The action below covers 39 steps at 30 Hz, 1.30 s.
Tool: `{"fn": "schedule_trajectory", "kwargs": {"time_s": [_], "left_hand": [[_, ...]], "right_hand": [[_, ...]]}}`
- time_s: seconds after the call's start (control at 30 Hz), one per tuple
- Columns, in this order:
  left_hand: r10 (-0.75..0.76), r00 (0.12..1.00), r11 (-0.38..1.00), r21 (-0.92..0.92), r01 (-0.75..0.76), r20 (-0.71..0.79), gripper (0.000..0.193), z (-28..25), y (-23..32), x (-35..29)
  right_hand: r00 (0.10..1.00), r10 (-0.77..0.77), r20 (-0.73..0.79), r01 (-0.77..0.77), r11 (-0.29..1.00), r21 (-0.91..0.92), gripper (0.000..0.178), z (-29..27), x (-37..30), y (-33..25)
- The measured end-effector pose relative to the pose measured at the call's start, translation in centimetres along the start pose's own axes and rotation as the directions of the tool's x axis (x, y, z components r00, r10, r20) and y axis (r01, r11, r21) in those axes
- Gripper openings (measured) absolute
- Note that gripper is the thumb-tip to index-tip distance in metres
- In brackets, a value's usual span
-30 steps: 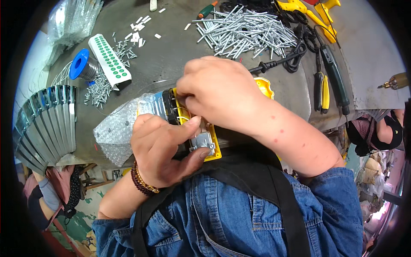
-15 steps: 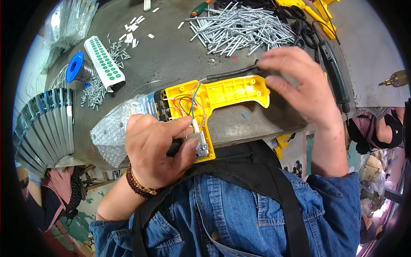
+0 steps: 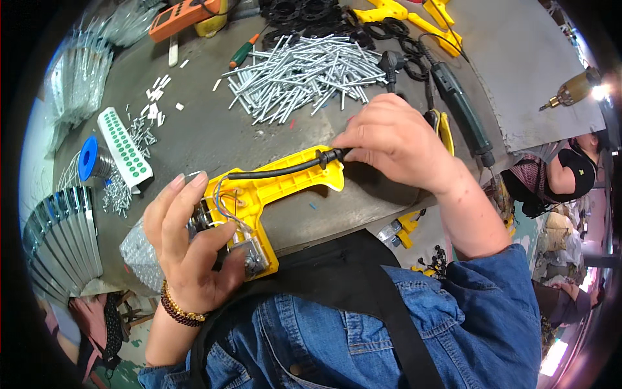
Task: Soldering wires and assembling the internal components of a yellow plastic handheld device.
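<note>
A yellow power tool housing half (image 3: 301, 170) lies near the table's front edge, its ribbed inside facing up. Thin wires (image 3: 227, 206) and a grey metal-cased switch (image 3: 254, 256) sit in its wide end. My left hand (image 3: 194, 249) spans that end, fingers spread over its edges and thumb by the switch. Beneath the hand, clear bubble wrap (image 3: 139, 253) covers the part on the left. Along the handle runs a black power cord (image 3: 272, 174). My right hand (image 3: 395, 142) pinches the cord's thick ribbed sleeve at the handle's tip; the fingertips are partly hidden.
Long silver screws (image 3: 304, 74) are heaped behind the handle. A solder spool (image 3: 94, 159), short screws (image 3: 116, 194) and metal strips (image 3: 61, 240) lie left. A dark green-grey electric screwdriver (image 3: 463, 110) lies right; an orange meter (image 3: 181, 19) stands at the back.
My right hand has moved left and down to the handle's tip, bringing the cord over the handle. My left hand's fingers have spread from their pinch by the switch. The view has shifted.
</note>
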<state>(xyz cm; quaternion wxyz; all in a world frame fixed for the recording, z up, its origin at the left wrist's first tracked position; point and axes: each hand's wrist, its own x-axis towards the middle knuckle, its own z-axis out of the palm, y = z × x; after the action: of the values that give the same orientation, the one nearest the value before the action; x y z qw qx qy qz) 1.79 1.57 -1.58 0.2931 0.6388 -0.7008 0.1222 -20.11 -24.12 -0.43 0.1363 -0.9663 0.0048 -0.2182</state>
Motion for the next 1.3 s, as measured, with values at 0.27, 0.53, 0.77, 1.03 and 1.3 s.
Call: {"fn": "schedule_trajectory", "kwargs": {"time_s": [0.27, 0.53, 0.77, 1.03, 1.3], "left_hand": [[0.029, 0.945, 0.996, -0.091, 0.001, 0.325, 0.054, -0.2, -0.3, 1.7], [-0.029, 0.912, 0.995, -0.078, 0.067, 0.409, 0.055, -1.2, -0.2, 1.6], [0.005, 0.933, 0.995, -0.096, 0.031, 0.361, 0.054, -0.8, 0.0, 2.2], [-0.025, 0.926, 0.996, -0.071, 0.056, 0.378, 0.057, -0.7, -0.4, 1.7], [0.011, 0.943, 0.991, -0.128, 0.033, 0.333, 0.057, -0.3, -0.4, 2.1]], "right_hand": [[0.999, -0.018, -0.041, 0.011, 0.987, -0.157, 0.019, -0.8, -1.6, 0.2], [0.994, 0.099, 0.045, -0.102, 0.992, 0.070, 0.016, -2.8, 2.5, 6.3], [0.807, 0.590, 0.035, -0.381, 0.565, -0.732, 0.032, -4.0, 9.4, 22.0], [0.686, 0.616, 0.388, -0.083, 0.596, -0.799, 0.056, -2.8, 13.8, 24.5], [0.747, 0.415, -0.520, -0.538, 0.836, -0.105, 0.030, -10.8, 8.2, 20.0]]}}
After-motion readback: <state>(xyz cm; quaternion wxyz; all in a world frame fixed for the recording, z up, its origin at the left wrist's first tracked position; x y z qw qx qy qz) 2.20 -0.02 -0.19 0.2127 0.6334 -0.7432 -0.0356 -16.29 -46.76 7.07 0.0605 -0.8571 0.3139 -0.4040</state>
